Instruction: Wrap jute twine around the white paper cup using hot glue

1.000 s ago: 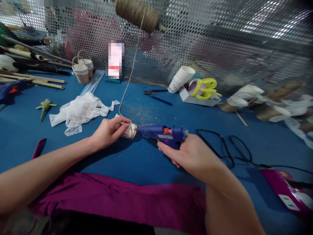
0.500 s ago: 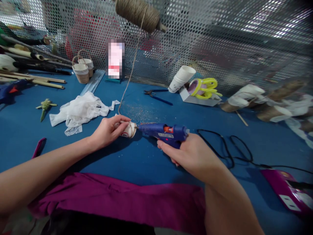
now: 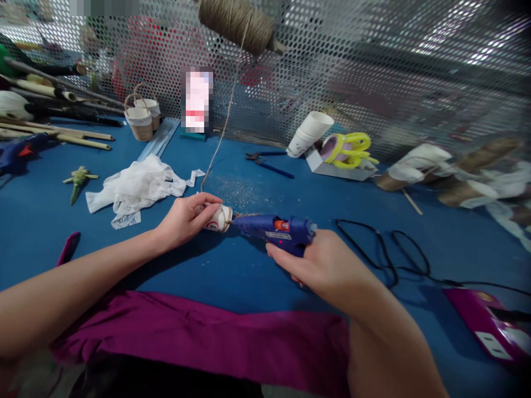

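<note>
A small white paper cup [image 3: 218,219] with red print lies on its side over the blue table, and my left hand [image 3: 191,215] grips it with the fingers over its top. Twine [image 3: 215,149] runs down from a big spool [image 3: 236,25] to the cup. In my right hand [image 3: 319,257] is a blue hot glue gun [image 3: 276,229], its small red light lit. The gun's nozzle touches or nearly touches the cup's end near the twine.
White lace [image 3: 141,185] lies left of the cup. Blue-handled pliers [image 3: 269,163], stacked paper cups [image 3: 309,134] and yellow-handled scissors [image 3: 352,149] are farther back. Two small twine baskets [image 3: 139,122] stand near the mesh. A black cord [image 3: 384,254] and a purple power strip [image 3: 485,320] lie right.
The glue gun's nozzle has moved slightly down and left across the cup's end. My left hand keeps its grip on the cup. The whole view has shifted a little.
</note>
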### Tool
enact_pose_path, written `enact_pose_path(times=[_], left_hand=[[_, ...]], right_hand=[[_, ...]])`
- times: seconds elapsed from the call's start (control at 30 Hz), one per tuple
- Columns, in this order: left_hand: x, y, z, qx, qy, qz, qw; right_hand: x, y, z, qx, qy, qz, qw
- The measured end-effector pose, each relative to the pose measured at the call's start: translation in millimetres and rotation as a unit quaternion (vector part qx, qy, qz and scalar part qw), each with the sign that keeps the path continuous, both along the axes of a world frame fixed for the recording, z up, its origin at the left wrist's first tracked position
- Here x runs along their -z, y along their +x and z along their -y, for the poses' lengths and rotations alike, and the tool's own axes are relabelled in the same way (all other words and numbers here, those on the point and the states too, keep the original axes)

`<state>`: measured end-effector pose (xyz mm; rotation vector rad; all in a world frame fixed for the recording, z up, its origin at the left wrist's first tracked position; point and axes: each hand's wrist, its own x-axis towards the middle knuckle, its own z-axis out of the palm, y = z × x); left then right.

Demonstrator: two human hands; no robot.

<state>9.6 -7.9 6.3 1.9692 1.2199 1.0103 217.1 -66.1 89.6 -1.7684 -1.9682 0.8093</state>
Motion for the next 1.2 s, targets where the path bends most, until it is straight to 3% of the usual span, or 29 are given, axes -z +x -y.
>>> enact_pose_path(times=[0.6,0.97,1.2], left_hand=[[0.6,-0.5,-0.1,0.002,0.017,-0.009,1.000],[-1.7,-0.1,3.6,0.051,0.025,0.008,0.998],[0.7,-0.6,1.2,0.027,0.026,0.002,0.999]], right_hand=[[-0.3,1.0,-0.7,0.002,-0.027,0.021,0.999],[1.0,1.2,-6.9,0.041,-0.040,0.037,0.998],[0.8,1.1,-5.4,0.026,-0.032,0.041,0.998]])
